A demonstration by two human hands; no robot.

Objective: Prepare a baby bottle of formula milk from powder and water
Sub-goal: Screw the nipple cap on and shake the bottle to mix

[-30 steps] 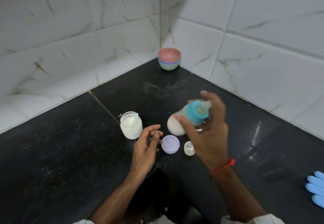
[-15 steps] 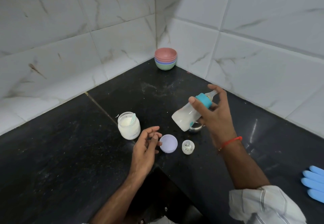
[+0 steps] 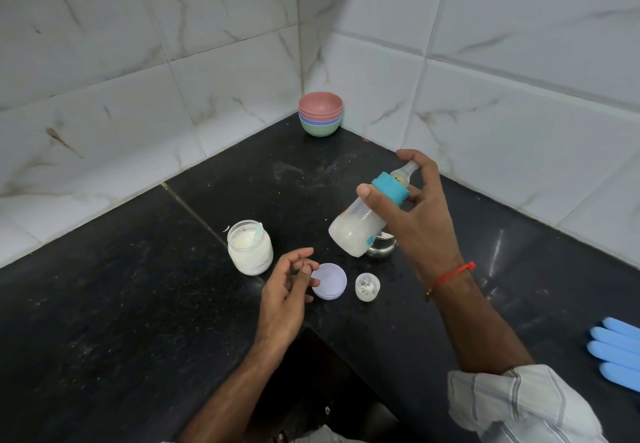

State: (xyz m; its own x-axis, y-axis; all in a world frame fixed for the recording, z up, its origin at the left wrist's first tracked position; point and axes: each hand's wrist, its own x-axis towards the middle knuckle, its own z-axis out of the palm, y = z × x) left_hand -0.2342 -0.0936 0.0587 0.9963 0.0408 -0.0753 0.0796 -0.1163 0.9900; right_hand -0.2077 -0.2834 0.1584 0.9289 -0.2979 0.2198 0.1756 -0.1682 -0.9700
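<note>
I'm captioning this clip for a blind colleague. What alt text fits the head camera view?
A right hand holds a tilted baby bottle of milky liquid, teal collar and teat on, above a black counter. The left hand hovers empty by a lilac lid, between an open powder jar and a clear bottle cap.

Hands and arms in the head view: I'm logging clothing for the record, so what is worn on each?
The right hand is bare, with a thin red thread bracelet at the wrist and a rolled pale striped shirt sleeve up the forearm. The left hand and forearm are bare, with nothing worn in view.
</note>
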